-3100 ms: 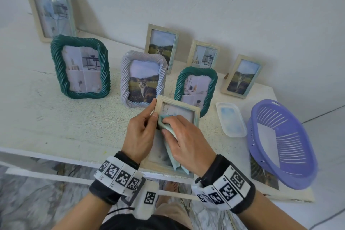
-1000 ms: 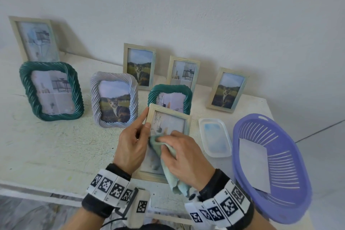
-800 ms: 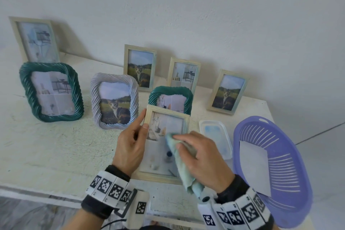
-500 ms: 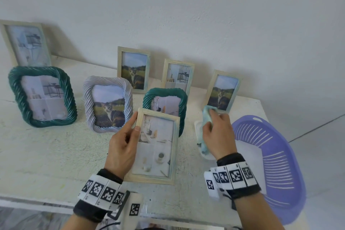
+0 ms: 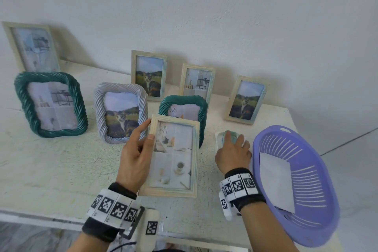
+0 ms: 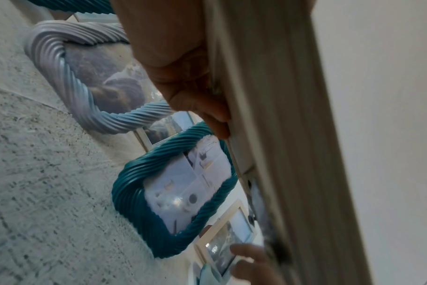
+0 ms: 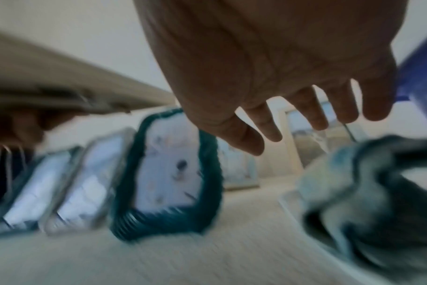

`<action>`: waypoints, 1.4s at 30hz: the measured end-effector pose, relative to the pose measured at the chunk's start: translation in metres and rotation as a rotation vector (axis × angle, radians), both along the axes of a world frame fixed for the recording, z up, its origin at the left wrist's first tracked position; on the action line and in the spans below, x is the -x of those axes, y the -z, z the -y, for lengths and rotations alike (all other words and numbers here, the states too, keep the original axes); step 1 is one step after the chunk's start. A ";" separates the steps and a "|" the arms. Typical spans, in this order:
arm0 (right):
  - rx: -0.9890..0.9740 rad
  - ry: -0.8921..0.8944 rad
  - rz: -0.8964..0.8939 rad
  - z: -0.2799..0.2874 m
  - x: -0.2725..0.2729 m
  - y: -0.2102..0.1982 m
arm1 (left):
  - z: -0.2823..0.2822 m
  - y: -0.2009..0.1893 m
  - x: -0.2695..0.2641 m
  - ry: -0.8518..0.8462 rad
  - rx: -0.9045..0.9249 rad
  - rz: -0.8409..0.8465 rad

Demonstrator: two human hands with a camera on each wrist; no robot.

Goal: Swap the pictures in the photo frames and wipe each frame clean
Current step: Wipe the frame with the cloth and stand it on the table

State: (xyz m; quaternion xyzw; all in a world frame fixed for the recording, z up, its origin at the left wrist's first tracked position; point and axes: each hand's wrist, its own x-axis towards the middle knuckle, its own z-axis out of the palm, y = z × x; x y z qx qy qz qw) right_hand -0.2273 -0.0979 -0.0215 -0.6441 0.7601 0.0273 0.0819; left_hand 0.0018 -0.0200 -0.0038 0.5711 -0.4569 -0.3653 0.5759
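Observation:
My left hand (image 5: 136,152) grips a pale wooden frame (image 5: 175,155) by its left edge, thumb on the front, and holds it tilted above the table; the frame shows an interior photo. In the left wrist view the fingers (image 6: 183,81) curl behind the frame's edge (image 6: 280,135). My right hand (image 5: 233,149) hovers open over a clear plastic tray (image 5: 218,139). The pale green cloth (image 5: 229,136) lies bunched in that tray. In the blurred right wrist view the fingers (image 7: 305,108) are spread above the cloth (image 7: 378,183), apart from it.
Several frames stand on the white table (image 5: 51,170): a small teal one (image 5: 183,100) just behind the held frame, a grey twisted one (image 5: 98,108), a large teal one (image 5: 20,98) and wooden ones along the wall. A purple basket (image 5: 306,221) holding a sheet sits at the right edge.
My right hand stopped wiping the glass, carried the cloth right to the tray and let it go. The left hand kept its grip on the frame and raised it a little.

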 end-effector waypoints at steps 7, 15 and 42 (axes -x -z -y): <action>-0.086 0.066 1.377 -0.047 -0.006 -0.054 | 0.002 -0.013 0.012 -0.021 -0.024 -0.158; -0.215 0.021 1.794 -0.081 -0.006 -0.072 | -0.002 -0.023 0.042 0.266 -0.281 -0.065; -0.003 0.090 1.398 -0.112 -0.005 -0.081 | -0.028 -0.045 0.053 0.288 -0.258 -0.186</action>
